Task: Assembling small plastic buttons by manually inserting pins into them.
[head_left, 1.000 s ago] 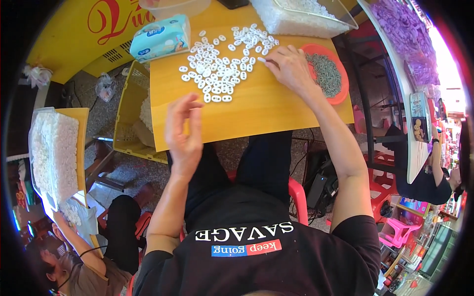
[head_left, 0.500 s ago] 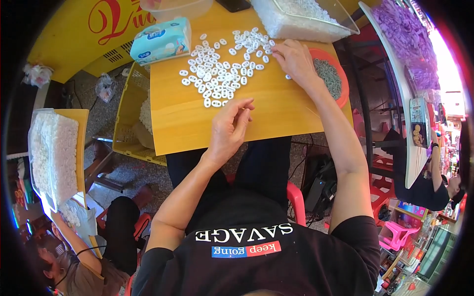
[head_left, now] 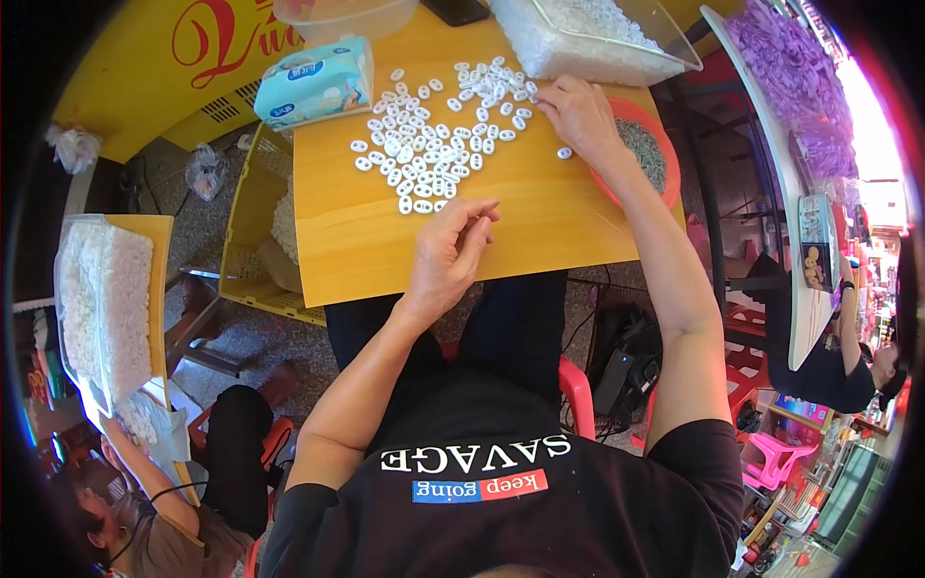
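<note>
Many small white oval pieces with two holes each (head_left: pixel 414 144) lie loosely spread over the yellow tabletop (head_left: pixel 540 231). My left hand (head_left: pixel 449 249) rests at the near edge of this spread, fingers curled in and thumb close against them; whatever is inside it, if anything, is hidden. My right hand (head_left: pixel 583 118) reaches over the table's right side, palm down, fingers loosely stretched toward the upper right cluster of pieces (head_left: pixel 493 82). A single white piece (head_left: pixel 564 152) lies below its thumb. Under the right wrist and forearm sits an orange-red bowl (head_left: pixel 673 159) of small grey screw-like parts (head_left: pixel 641 152).
A clear bin of white pieces (head_left: pixel 588 39) stands at the far right. At the far left are a light-blue tissue pack (head_left: pixel 318 82) and a clear tub (head_left: pixel 347 19); a dark phone (head_left: pixel 455 10) lies between. A yellow crate (head_left: pixel 255 241) is left of the table. Another person (head_left: pixel 164 511) sits at left.
My right hand has shifted slightly to the right, and the single piece under its thumb shows more fully. Some pieces near its fingertips have moved. My left hand stays almost still.
</note>
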Tool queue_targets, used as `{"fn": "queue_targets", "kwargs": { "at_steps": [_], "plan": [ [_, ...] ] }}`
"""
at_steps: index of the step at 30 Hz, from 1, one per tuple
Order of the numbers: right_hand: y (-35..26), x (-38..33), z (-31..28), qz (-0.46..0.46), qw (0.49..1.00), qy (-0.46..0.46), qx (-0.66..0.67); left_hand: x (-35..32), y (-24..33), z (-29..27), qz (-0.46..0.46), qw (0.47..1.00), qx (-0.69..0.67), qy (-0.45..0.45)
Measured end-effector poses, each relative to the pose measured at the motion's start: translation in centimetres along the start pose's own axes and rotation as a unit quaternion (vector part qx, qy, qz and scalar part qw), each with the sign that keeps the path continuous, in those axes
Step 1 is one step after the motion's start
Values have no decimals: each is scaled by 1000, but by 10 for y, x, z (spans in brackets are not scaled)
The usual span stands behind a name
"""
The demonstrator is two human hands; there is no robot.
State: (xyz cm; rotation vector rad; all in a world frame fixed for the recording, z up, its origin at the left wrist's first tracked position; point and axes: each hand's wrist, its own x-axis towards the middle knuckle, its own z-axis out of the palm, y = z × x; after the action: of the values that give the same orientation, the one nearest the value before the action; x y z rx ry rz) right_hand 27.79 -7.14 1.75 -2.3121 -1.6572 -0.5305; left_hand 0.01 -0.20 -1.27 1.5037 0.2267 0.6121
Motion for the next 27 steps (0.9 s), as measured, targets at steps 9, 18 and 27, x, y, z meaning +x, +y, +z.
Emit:
{"fn": "queue_targets", "kwargs": {
  "at_steps": [9,18,27],
  "plan": [
    [-6,-8,-13,-14,999,-18,46,1,1,-2,26,999,42,-11],
    [-1,-2,-15,-17,997,-70,31,2,2,-1,32,998,50,-10],
    [-10,0,-18,57,988,-117,79,1,1,-1,30,998,51,-15]
  ]
}}
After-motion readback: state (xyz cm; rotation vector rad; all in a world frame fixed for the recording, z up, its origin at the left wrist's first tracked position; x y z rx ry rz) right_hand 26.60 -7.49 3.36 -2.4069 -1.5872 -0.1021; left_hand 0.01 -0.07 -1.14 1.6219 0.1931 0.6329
